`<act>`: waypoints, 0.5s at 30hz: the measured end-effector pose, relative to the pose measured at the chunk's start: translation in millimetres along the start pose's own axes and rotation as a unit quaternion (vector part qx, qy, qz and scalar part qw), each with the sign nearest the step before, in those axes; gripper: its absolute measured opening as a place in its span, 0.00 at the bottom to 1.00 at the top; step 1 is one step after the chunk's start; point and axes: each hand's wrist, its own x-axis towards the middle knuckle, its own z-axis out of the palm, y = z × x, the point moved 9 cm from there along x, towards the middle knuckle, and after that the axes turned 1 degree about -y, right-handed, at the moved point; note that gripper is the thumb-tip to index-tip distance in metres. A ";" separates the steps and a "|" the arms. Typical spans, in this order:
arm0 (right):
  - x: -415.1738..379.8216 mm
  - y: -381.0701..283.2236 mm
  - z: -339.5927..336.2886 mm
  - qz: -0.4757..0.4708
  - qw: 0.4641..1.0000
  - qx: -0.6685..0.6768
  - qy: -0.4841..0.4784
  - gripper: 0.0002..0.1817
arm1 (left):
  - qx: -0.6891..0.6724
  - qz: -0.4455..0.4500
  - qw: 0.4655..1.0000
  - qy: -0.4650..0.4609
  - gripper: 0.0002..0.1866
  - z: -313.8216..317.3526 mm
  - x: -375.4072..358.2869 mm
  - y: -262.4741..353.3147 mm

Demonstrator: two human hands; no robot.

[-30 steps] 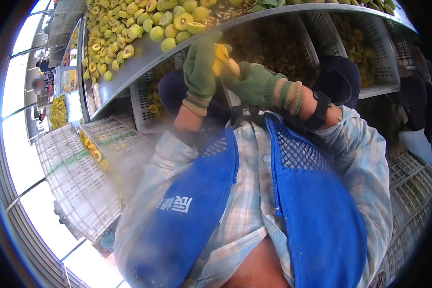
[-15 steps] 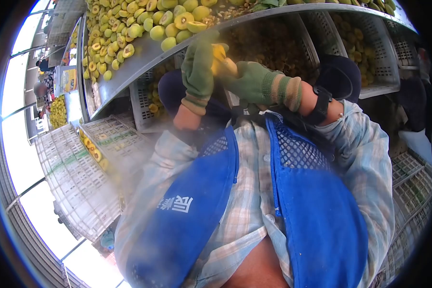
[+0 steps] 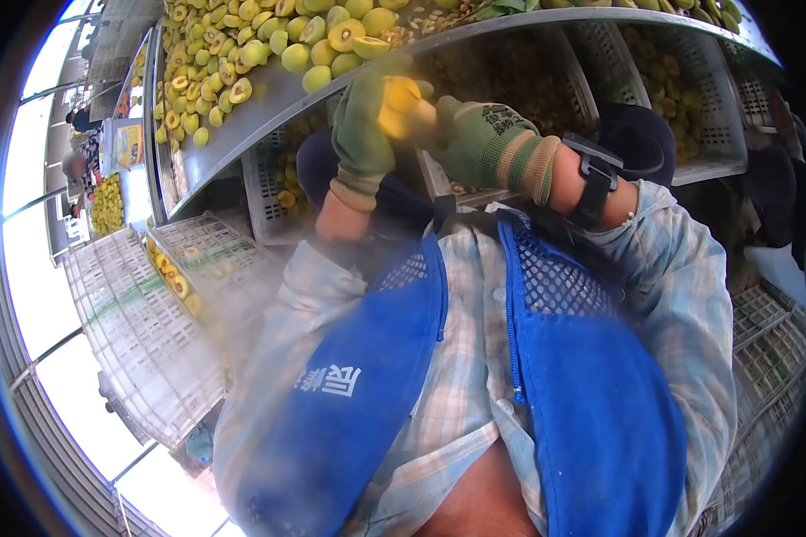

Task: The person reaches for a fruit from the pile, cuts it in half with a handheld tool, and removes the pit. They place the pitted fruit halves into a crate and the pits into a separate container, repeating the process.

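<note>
My left hand, in a green knit glove with a tan cuff, is closed around a yellow piece of stone fruit. Close beside it on the right, my right hand wears a matching glove with dark print on its back. Its fingers curl toward the fruit, and blur hides what they hold, if anything. A pale, blurred tip shows between the hands. Both hands are just below the rim of a metal table, where many yellow-green stone fruits, several of them cut in half, are heaped.
Under the table stand plastic crates: one on the left with fruit, a middle one with brownish pieces, and another with fruit on the right. White crates stand at my left. Far left, a person is near more fruit.
The yellow fruit in my left hand shows more of its surface. My right hand has shifted slightly right and turned, so the print on its glove is visible.
</note>
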 end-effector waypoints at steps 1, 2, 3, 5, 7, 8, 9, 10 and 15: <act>0.7 -0.2 -0.2 -0.007 1.000 -0.012 0.015 0.20 | 0.008 -0.004 1.000 -0.010 0.29 0.6 0.4 0.9; 1.5 1.4 1.8 -0.014 0.999 -0.024 0.030 0.20 | -0.009 -0.021 1.000 -0.013 0.30 1.1 0.3 -1.1; 1.8 1.8 1.9 -0.020 0.998 -0.036 0.044 0.20 | -0.006 -0.023 1.000 -0.017 0.30 1.9 0.5 -0.7; 5.9 -0.7 4.8 -0.035 0.997 -0.059 0.027 0.21 | 0.022 -0.013 0.999 -0.027 0.30 3.2 0.8 3.6; 10.2 -2.1 9.8 -0.050 0.998 -0.038 0.013 0.20 | 0.060 -0.001 0.998 -0.029 0.29 3.2 -0.2 7.7; 12.4 -0.7 15.3 -0.056 0.998 -0.007 0.008 0.19 | 0.071 -0.002 0.997 -0.026 0.29 3.4 -1.6 8.9; 14.9 1.7 19.4 -0.061 0.998 0.024 0.003 0.18 | 0.081 -0.003 0.996 -0.024 0.29 4.2 -1.2 8.9; 18.2 4.1 27.1 -0.072 0.997 0.018 -0.029 0.18 | 0.014 -0.034 0.999 -0.008 0.29 2.2 -1.4 2.1; 22.9 4.2 32.0 -0.045 0.996 0.003 -0.082 0.17 | -0.034 -0.022 0.997 0.059 0.28 -11.6 -5.1 -17.5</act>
